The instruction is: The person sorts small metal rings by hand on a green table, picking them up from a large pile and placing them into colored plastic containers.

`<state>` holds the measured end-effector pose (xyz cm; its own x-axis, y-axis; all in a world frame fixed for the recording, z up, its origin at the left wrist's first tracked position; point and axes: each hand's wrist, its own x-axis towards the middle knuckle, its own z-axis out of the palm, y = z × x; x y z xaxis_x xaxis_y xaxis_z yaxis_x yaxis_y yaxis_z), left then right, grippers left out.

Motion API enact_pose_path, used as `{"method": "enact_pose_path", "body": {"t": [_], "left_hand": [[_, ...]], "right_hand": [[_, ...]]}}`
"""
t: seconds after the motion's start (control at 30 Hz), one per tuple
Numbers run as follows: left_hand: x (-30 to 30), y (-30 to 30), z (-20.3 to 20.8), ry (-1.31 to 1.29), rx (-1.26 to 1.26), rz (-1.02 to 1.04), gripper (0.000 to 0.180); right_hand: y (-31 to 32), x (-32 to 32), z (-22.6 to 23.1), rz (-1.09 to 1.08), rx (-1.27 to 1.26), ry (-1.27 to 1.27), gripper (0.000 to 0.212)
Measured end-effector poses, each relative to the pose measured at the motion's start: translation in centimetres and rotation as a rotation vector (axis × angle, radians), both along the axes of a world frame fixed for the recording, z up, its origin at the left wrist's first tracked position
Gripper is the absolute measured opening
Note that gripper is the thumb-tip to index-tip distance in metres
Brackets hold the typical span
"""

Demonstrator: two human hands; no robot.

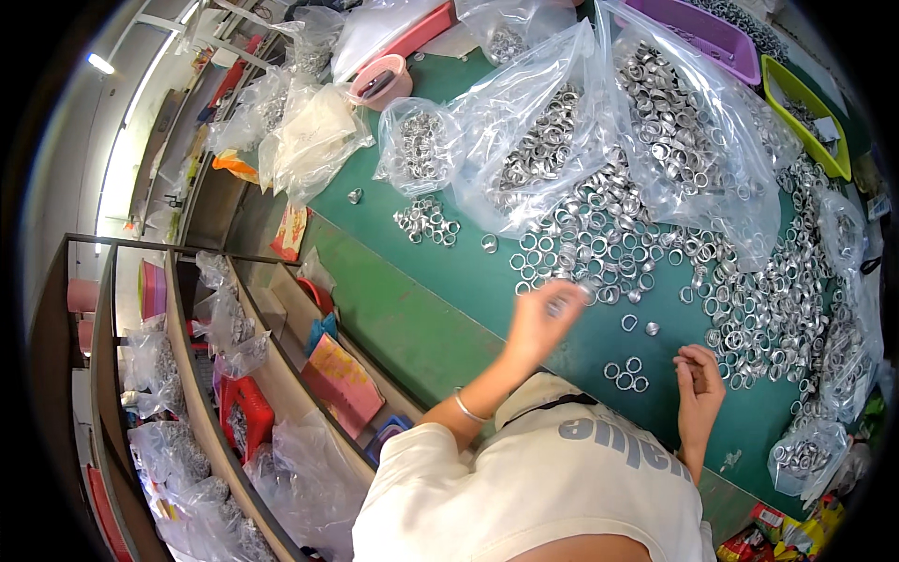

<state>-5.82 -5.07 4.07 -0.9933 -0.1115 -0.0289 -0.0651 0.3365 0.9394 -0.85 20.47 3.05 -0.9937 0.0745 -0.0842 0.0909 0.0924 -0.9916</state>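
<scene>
My left hand [546, 320] is over the near edge of a large heap of silvery metal rings [599, 253]. Its fingers are curled and somewhat blurred, with what looks like rings showing between them. To the right, my right hand [699, 379] rests low over the table, its fingers bent in toward the thumb; whatever they may hold is hidden. Between the hands lies a small group of rings [626, 375], and two loose pieces, one a ring [628, 323], lie just above it. Another small cluster of rings [426, 221] sits farther left.
Clear plastic bags of rings [684, 131] stand on the green table [403, 281]. A purple basket [698, 42], a lime-green basket [805, 117] and a pink bowl [382, 82] are along the far side. Shelves [281, 393] with bags and a red basket [245, 417] flank the left.
</scene>
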Motion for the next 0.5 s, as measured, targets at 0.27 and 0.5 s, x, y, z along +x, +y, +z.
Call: {"method": "enact_pose_path", "body": {"t": [0.27,0.5], "left_hand": [[-2.4,-12.9,-4.5,0.125,-0.552,0.577,0.011],[-2.6,-12.9,-5.0,0.222,-0.689,0.576,0.031]], "right_hand": [[0.3,0.0,0.1,0.036,0.191,0.059,0.014],[3.4,0.8,0.0,-0.208,0.376,0.131,0.010]]}}
